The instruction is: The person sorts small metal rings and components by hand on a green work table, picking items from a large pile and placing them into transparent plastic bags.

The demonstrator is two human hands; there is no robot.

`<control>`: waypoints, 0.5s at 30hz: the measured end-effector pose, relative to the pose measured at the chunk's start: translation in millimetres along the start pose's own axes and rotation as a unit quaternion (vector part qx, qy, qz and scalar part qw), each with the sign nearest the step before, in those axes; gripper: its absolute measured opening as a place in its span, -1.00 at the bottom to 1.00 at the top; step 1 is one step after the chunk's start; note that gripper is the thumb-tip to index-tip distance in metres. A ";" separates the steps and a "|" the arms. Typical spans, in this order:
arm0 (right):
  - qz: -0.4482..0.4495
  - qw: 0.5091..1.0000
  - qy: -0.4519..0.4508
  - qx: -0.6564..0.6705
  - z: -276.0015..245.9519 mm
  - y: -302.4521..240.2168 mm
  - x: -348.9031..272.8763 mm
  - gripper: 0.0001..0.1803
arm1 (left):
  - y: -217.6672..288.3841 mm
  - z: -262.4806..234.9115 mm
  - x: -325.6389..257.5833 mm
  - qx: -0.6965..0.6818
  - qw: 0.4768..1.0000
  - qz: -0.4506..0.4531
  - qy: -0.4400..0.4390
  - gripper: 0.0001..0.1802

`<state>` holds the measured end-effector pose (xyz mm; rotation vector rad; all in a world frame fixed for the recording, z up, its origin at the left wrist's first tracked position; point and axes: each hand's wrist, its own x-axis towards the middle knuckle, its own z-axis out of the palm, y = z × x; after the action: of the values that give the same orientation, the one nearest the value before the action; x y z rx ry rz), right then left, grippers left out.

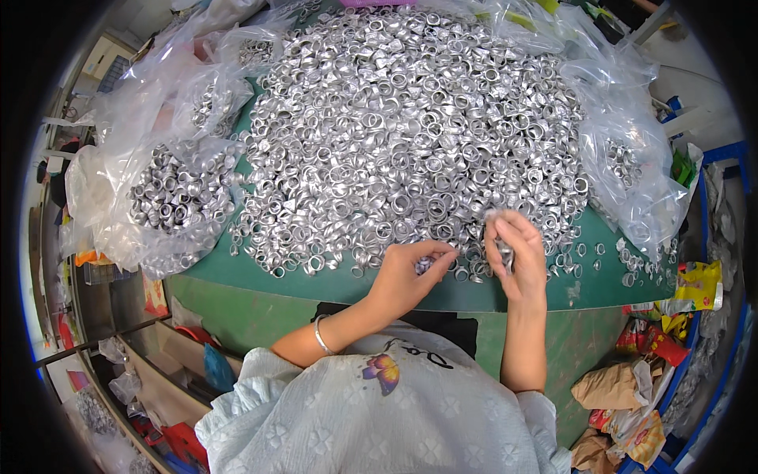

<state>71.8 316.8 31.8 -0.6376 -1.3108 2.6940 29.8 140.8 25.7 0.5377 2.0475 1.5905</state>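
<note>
A broad heap of silver-coloured metal rings (395, 134) covers most of the green tabletop (332, 286). At the heap's near edge my left hand (407, 276) is curled, with a few rings showing between thumb and fingers. My right hand (517, 249) is raised over the near right edge of the heap, its fingers bent round some silver rings. The fingertips of that hand are slightly blurred. A silver bangle (322, 335) circles my left wrist.
Clear plastic bags holding more rings lie left (178, 189) and right (628, 162) of the heap. Loose rings (632, 265) are scattered at the table's right end. Cartons (170, 363) stand at lower left; paper and plastic packages (620, 387) sit at lower right.
</note>
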 end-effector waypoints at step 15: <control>-0.362 0.672 0.087 -0.640 42.4 7.0 53.5 -0.94 | -16.6 -0.4 3.8 -0.052 0.998 0.042 0.018 -0.79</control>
<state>6.9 294.4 31.9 -0.2362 -2.5118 0.7740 26.3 138.7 9.2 0.5687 1.9780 1.7573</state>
